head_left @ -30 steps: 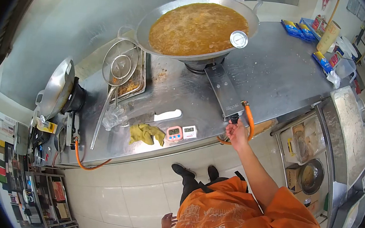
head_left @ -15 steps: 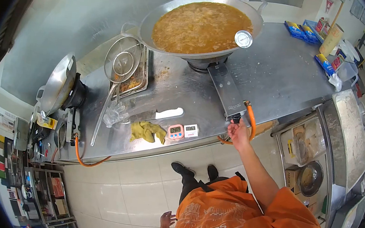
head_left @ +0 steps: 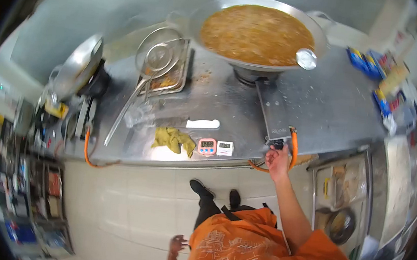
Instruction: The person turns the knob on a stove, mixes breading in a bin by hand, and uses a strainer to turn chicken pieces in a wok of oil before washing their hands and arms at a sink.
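My right hand [head_left: 277, 161] reaches to the front of a gas stove [head_left: 271, 111], its fingers closed on the black control knob [head_left: 278, 144]. An orange gas hose [head_left: 294, 149] curves down beside that hand. On the burner sits a large wok [head_left: 324, 43] full of bubbling brown-gold oil [head_left: 256, 33], with a round dial thermometer [head_left: 306, 59] at its right rim. My left hand [head_left: 178, 243] hangs low by my side over the floor, fingers loosely apart and holding nothing.
Along the counter's front edge lie a green cloth [head_left: 174, 140], a pink timer [head_left: 207, 146], a white timer [head_left: 225, 148] and a white-handled knife [head_left: 203, 124]. A long-handled strainer [head_left: 158, 56] rests on a tray [head_left: 180, 84]. A second wok [head_left: 80, 68] tilts at left; blue packets [head_left: 363, 64] lie right.
The view has shifted and blurred slightly, so the counter items appear farther right. My right hand stays at the knob. My left hand still hangs low.
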{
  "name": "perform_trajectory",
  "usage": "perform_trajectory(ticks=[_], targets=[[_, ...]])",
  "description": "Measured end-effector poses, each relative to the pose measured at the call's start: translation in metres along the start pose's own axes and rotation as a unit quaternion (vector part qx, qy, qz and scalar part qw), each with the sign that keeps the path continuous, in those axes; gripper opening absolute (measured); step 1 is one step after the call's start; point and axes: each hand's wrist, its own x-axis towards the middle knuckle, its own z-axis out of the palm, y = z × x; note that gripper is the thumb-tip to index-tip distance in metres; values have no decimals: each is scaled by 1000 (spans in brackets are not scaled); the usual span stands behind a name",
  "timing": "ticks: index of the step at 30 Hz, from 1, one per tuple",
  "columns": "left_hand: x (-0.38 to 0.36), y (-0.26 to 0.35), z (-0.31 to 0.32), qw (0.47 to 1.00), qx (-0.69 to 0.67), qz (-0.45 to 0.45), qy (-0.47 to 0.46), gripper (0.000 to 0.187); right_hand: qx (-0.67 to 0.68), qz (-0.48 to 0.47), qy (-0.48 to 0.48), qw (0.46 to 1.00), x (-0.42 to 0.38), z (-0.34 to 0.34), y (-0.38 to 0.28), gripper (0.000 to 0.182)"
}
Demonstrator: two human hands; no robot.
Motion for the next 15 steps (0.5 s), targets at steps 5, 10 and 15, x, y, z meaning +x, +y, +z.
perform_trajectory(ticks=[5, 10, 15], targets=[[24, -53, -15, 965, -245, 51, -74, 27, -137, -43, -24, 989, -16, -15, 14, 60], [-36, 17, 63, 984, -19, 20, 179, 19, -358, -44, -47, 932, -22, -48, 33, 57], [-55, 19, 90, 977, -62, -30, 200, 21, -691, 104, -157, 698, -10, -118, 44, 38]])
